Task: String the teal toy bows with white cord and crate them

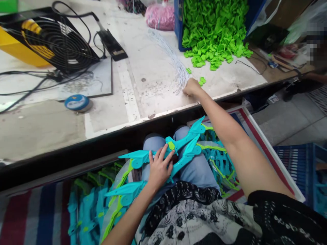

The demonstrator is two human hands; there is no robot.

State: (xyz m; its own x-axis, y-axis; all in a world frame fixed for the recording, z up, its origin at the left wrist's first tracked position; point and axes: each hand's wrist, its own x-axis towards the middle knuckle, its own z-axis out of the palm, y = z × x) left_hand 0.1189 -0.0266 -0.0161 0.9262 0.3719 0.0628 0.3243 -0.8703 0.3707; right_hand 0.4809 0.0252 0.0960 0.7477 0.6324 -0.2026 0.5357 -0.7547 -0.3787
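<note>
Two turquoise plastic toy bows [190, 136] with lime-green limb parts lie across my lap, one behind the other. My left hand [160, 165] is laid over the middle of the upper bow, fingers somewhat spread and thumb on its near side, holding it in place. A lime-green piece [171, 145] sits in that bow's centre, just beyond my fingertips. Up on the worktable, my right hand [192, 88] is closed at the near end of a bundle of thin white cords [180, 66]. Its fingertips are partly hidden, so how many cords it pinches does not show.
A blue crate [179, 25] spills small green plastic pieces [216, 34] onto the worktable [153, 85]. To the left are a black fan [63, 41] and a blue-lidded round tin [76, 102]. A pink bundle [159, 17] lies behind. More turquoise bows [88, 211] are stacked beside both legs.
</note>
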